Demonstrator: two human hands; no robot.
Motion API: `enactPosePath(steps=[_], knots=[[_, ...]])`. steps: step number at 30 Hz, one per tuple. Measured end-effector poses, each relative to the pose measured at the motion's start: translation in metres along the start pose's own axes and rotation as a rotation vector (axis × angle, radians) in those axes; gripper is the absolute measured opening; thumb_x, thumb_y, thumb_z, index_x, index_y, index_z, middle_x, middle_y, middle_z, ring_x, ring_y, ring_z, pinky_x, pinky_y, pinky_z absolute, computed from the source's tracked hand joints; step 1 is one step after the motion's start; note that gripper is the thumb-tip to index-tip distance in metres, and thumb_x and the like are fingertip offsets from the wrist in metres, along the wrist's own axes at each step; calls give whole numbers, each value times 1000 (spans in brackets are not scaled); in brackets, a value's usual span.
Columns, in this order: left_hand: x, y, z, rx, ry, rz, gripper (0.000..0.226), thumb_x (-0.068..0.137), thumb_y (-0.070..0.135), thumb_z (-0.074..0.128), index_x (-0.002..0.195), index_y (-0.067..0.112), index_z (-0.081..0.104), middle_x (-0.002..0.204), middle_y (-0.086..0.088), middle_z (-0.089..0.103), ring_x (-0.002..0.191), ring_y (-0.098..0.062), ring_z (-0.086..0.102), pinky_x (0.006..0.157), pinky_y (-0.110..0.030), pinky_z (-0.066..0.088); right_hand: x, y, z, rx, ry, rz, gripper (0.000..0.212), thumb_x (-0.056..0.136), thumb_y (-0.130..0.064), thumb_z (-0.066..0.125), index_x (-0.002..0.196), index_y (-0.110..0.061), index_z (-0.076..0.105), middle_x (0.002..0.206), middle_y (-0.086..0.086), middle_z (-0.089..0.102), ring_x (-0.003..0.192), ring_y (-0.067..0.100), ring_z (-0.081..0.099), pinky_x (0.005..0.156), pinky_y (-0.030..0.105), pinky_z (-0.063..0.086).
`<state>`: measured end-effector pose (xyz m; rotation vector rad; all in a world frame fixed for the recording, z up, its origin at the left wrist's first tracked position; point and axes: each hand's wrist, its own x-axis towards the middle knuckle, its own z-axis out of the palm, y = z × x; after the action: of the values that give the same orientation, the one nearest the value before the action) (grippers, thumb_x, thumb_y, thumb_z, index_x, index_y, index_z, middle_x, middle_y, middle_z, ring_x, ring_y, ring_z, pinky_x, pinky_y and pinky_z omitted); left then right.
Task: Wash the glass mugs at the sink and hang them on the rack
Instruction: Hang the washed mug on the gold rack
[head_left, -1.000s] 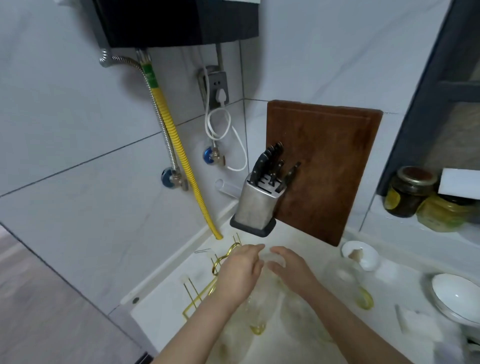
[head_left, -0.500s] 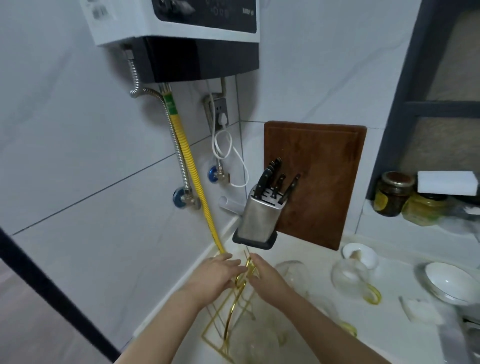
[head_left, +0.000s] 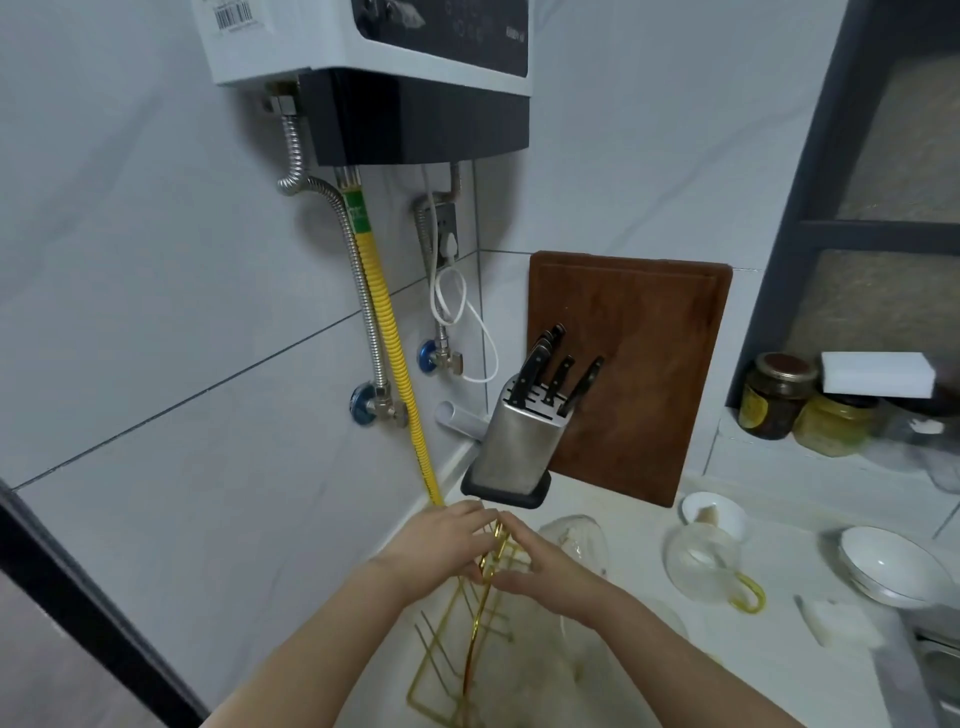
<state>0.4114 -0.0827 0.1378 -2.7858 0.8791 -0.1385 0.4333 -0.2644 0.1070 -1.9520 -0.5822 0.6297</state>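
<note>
Both hands, left hand and right hand, pinch the gold rack top; its frame hangs toward 6 o'clock. A glass mug lies at 3 o'clock on the table. The heater's barcode label is unreadable.

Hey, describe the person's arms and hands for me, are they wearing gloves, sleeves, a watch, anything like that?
Both arms are bare as far as the frame shows: no sleeves reach the forearms. The left hand and right hand are ungloved, and no watch, bracelet or ring is visible on the wrists or fingers. Fingernails are too small to judge.
</note>
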Motion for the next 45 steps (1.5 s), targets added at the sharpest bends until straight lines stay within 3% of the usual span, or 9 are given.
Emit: enactPosePath(steps=[4,9,14,17,21,23,27,35,45], knots=[[10,-10,-1,-80,-124,4,45,92,40,55,131,19,49,157,-3,25,144,-22,22,112,-37,32,4,4,0,40,10,12,99,84,-20,70,149,-32,-3,141,-23,19,130,-3,20,108,21,31],[28,-26,9,-234,-222,-41,74,86,52,57,148,30,24,160,6,16,148,-17,8,120,-35,8,5,15,-3,37,49,42,111,80,-19,74,149,-31,-11,151,-18,18,140,2,18,86,3,32],[48,-34,9,-230,-208,-6,76,78,57,64,143,31,34,158,7,23,149,-16,4,117,-39,22,7,23,-4,64,54,23,106,79,-16,75,149,-33,-3,149,-19,21,137,-4,20,85,-3,29],[56,-33,9,-201,-208,20,78,75,60,65,140,25,39,158,6,23,149,-15,4,117,-38,25,9,26,-2,91,67,18,103,79,-14,74,148,-34,1,143,-19,25,135,-3,25,102,17,29],[53,-29,22,-317,-129,-78,67,69,62,71,116,20,48,125,3,54,122,-18,48,88,-31,44,10,28,-1,164,77,41,83,81,-3,70,141,-34,22,132,-16,42,121,2,47,101,25,44],[46,-26,29,-353,-88,-156,66,66,63,72,110,19,48,110,4,56,103,-15,52,78,-30,45,11,29,0,219,92,54,69,82,5,66,137,-22,36,124,-6,54,113,6,56,92,22,51],[28,-16,36,-458,12,-335,65,61,62,75,103,20,49,102,6,52,92,-12,48,75,-27,42,9,32,1,212,110,74,49,82,4,66,128,-9,53,109,6,69,95,7,66,83,18,53],[4,5,38,-536,98,-694,65,52,72,73,90,29,41,93,13,47,79,-6,47,60,-20,32,7,28,5,184,133,22,33,81,0,68,87,-32,71,95,3,73,93,12,69,86,22,54],[16,39,32,-570,152,-840,62,68,72,62,93,16,52,93,4,55,85,-15,57,68,-27,42,-9,29,-15,99,292,33,17,80,-3,70,92,-14,74,83,-4,73,70,-8,66,72,8,48]])
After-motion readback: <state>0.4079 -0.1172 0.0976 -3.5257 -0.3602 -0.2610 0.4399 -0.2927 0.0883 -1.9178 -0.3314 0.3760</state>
